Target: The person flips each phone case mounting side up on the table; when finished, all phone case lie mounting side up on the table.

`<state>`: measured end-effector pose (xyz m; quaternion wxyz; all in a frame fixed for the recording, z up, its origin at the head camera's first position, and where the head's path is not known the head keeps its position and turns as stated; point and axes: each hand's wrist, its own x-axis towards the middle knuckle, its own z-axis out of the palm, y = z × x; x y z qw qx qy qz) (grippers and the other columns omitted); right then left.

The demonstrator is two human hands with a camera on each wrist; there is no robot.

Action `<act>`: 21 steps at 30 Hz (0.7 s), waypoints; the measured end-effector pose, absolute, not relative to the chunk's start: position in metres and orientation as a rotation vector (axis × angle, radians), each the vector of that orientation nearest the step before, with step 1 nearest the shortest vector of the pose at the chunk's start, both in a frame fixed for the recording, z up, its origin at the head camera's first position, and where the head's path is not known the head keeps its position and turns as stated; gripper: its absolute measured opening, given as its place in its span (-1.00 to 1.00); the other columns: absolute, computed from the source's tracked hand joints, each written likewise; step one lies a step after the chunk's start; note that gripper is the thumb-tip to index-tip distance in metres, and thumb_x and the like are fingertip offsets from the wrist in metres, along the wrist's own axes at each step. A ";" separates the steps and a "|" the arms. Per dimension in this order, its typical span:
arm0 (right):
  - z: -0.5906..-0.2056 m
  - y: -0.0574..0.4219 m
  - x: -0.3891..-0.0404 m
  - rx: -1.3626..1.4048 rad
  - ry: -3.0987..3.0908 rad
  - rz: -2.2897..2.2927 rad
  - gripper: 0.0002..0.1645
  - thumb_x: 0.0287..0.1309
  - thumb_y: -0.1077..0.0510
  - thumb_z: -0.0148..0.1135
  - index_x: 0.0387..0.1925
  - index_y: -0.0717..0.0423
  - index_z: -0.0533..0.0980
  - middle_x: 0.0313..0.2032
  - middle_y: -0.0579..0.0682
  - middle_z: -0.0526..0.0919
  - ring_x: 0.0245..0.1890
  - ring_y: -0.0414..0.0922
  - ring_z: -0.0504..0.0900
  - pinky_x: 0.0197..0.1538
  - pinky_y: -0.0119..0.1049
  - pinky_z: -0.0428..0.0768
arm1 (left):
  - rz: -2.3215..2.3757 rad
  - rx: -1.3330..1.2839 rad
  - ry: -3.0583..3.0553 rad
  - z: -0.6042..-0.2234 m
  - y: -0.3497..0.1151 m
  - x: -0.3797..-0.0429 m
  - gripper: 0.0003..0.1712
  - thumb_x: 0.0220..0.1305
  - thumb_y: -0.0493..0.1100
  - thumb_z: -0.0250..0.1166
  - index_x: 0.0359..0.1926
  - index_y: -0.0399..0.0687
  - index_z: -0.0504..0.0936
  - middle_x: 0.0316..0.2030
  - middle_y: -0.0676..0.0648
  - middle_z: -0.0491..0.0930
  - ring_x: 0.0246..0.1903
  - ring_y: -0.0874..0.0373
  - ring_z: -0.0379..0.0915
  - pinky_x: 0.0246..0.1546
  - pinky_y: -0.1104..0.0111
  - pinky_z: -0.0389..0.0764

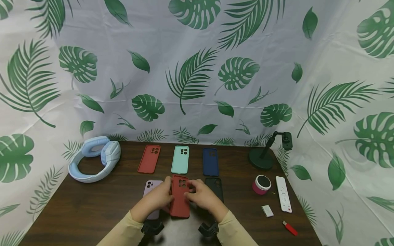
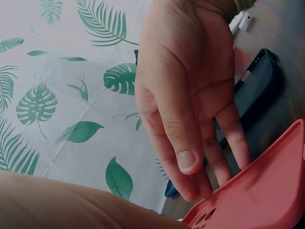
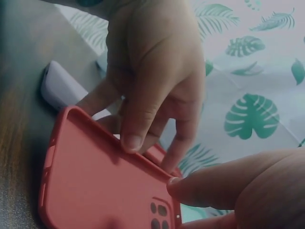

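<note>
A red phone case (image 1: 180, 205) is between both hands, its camera cutouts toward the far end. My left hand (image 1: 160, 195) grips its left edge; in the right wrist view the left thumb (image 3: 132, 140) lies over the raised rim with fingers behind. My right hand (image 1: 201, 195) is at the opposite edge. The left wrist view shows its fairly straight fingers (image 2: 233, 138) at the rim, thumb apart from the case. A lilac phone case (image 1: 153, 215) lies partly hidden under the left hand. Beside the right hand is a black phone case (image 1: 215, 187).
Behind lie a second red case (image 1: 149, 159), a mint case (image 1: 180, 160) and a blue case (image 1: 210, 162). Light-blue headphones (image 1: 92, 176) sit left. Right are a black stand (image 1: 261, 159), pink jar (image 1: 261, 185), white remote (image 1: 283, 194), small white box (image 1: 267, 211) and red USB stick (image 1: 290, 228).
</note>
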<state>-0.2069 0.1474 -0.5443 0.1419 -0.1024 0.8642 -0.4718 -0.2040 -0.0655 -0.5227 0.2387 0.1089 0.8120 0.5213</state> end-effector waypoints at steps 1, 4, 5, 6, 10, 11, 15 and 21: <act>-0.544 0.148 -0.207 -0.292 2.499 -1.354 -0.36 0.26 0.07 0.35 0.31 0.22 0.46 0.15 0.20 0.48 0.10 0.07 0.65 0.00 -0.17 0.68 | 1.417 0.300 2.239 -0.523 -0.065 -0.204 -0.29 0.33 -0.50 0.15 0.41 -0.43 0.04 -0.25 -0.39 0.61 -0.52 -0.08 0.69 -0.57 0.08 0.70; -0.543 0.149 -0.207 -0.293 2.512 -1.340 -0.36 0.25 0.06 0.36 0.30 0.22 0.46 0.14 0.21 0.49 0.08 0.05 0.65 -0.02 -0.16 0.67 | 1.350 0.299 2.318 -0.525 -0.062 -0.204 -0.36 0.31 -0.48 0.19 0.35 -0.46 0.16 -0.23 -0.36 0.55 -0.51 -0.06 0.66 -0.59 0.15 0.69; -0.543 0.150 -0.207 -0.295 2.516 -1.336 -0.36 0.25 0.06 0.36 0.29 0.22 0.47 0.13 0.21 0.49 0.07 0.05 0.65 -0.04 -0.17 0.67 | 1.310 0.303 2.357 -0.525 -0.061 -0.204 -0.39 0.29 -0.46 0.20 0.31 -0.46 0.21 -0.22 -0.35 0.52 -0.49 -0.04 0.63 -0.61 0.18 0.68; -0.543 0.150 -0.207 -0.291 2.518 -1.331 -0.37 0.26 0.05 0.36 0.29 0.22 0.47 0.13 0.21 0.49 0.06 0.04 0.65 -0.06 -0.19 0.67 | 1.267 0.304 2.393 -0.526 -0.060 -0.204 -0.43 0.27 -0.44 0.22 0.26 -0.47 0.27 -0.21 -0.34 0.49 -0.47 -0.03 0.61 -0.62 0.20 0.67; -0.544 0.152 -0.208 -0.298 2.544 -1.300 -0.38 0.27 0.05 0.35 0.28 0.21 0.48 0.09 0.19 0.49 0.03 0.01 0.65 -0.15 -0.28 0.63 | 1.137 0.288 2.463 -0.530 -0.056 -0.204 -0.45 0.22 -0.37 0.27 0.22 -0.47 0.37 -0.11 -0.38 0.42 -0.32 -0.06 0.49 -0.65 0.24 0.66; -0.544 0.152 -0.208 -0.301 2.551 -1.294 -0.38 0.27 0.05 0.35 0.28 0.22 0.48 0.08 0.19 0.49 0.02 0.00 0.65 -0.17 -0.29 0.62 | 1.129 0.282 2.460 -0.530 -0.056 -0.204 -0.42 0.22 -0.36 0.27 0.24 -0.47 0.36 -0.09 -0.39 0.41 -0.29 -0.08 0.46 -0.64 0.23 0.66; -0.542 0.151 -0.209 -0.322 2.578 -1.276 -0.38 0.25 0.04 0.35 0.27 0.24 0.49 0.06 0.19 0.50 -0.01 -0.02 0.64 -0.18 -0.32 0.60 | 1.158 0.255 2.432 -0.532 -0.054 -0.203 -0.39 0.20 -0.36 0.28 0.27 -0.45 0.36 -0.08 -0.38 0.38 -0.25 -0.11 0.43 -0.62 0.21 0.68; -0.541 0.150 -0.208 -0.330 2.595 -1.269 -0.39 0.23 0.04 0.38 0.23 0.25 0.51 0.01 0.18 0.50 -0.03 0.00 0.65 -0.16 -0.33 0.60 | 1.239 0.262 2.340 -0.529 -0.056 -0.202 -0.48 0.35 -0.24 0.25 0.26 -0.37 0.40 -0.08 -0.34 0.36 -0.28 -0.07 0.44 -0.57 0.17 0.70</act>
